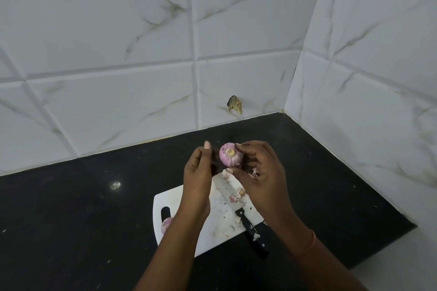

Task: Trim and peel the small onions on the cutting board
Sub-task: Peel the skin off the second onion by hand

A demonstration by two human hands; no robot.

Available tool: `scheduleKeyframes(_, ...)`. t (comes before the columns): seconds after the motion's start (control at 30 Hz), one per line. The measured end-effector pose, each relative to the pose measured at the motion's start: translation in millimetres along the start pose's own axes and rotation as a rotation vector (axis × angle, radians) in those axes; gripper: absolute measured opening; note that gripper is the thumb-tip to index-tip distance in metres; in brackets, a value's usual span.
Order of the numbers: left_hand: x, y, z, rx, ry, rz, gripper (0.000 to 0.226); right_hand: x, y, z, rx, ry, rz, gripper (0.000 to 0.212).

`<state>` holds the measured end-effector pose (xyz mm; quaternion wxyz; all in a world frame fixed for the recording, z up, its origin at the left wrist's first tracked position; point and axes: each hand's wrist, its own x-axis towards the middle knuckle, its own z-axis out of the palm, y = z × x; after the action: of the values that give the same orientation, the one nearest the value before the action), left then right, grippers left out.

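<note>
Head view: pink onion (231, 154) pinched in right hand (257, 172), left hand (198, 172) loosely curled beside it, holding nothing.

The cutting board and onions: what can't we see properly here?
Head view:
- cutting board: its middle is hidden by the left hand and forearm.
- second onion: half covered by that forearm.
- knife: blade tip hidden under the right hand.
- held onion: far side unseen.

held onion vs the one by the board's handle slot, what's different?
The pink-and-white small onion is raised, pinched in the right hand, its pale trimmed end facing the camera. The other small pink onion lies on the white plastic cutting board, untouched, partly hidden by the left forearm. Both look pinkish and small.
</note>
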<state>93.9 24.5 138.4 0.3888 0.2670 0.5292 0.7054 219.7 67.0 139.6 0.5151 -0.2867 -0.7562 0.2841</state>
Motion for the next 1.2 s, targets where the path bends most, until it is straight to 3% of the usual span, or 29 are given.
scheduleKeyframes(0.07,-0.1,1.2,0.5,0.006,-0.132,0.037,0.026,1.0,0.7,0.7,-0.02,-0.004,-0.015,0.04)
scheduleKeyframes(0.13,-2.0,3.4,0.9,0.022,-0.259,0.088,0.029,1.9,0.2,1.4,-0.027,-0.007,-0.022,0.04)
scheduleKeyframes(0.27,-2.0,4.5,-2.3,-0.001,-0.335,0.13,0.033,5.0,-1.8,-2.6,0.087,-0.03,0.04,0.032)
scheduleKeyframes(0.37,-4.7,5.0,0.4,-0.058,-0.335,0.061,0.033,7.2,-6.8,-6.0,0.24,-0.009,0.122,0.02)
scheduleKeyframes(0.5,-8.7,2.5,7.9,-0.12,-0.325,0.019,0.036,11.1,-16.3,-5.4,0.233,0.085,0.236,0.007)
scheduleKeyframes(0.67,-7.8,5.0,9.4,-0.14,-0.272,0.053,0.032,12.4,-17.1,-7.2,0.333,0.157,0.414,0.012)
scheduleKeyframes(0.97,-12.4,5.8,8.0,-0.074,-0.116,0.132,0.028,4.3,-17.7,0.2,0.258,-0.058,0.393,0.028)
scheduleKeyframes(1.07,-13.6,6.2,4.8,-0.009,-0.112,0.174,0.03,4.4,-23.1,3.3,0.427,0.032,0.451,0.022)
scheduleKeyframes(1.2,-6.5,7.6,-9.7,0.138,-0.241,0.208,0.033,3.8,-24.8,4.0,0.649,0.099,0.602,0.022)
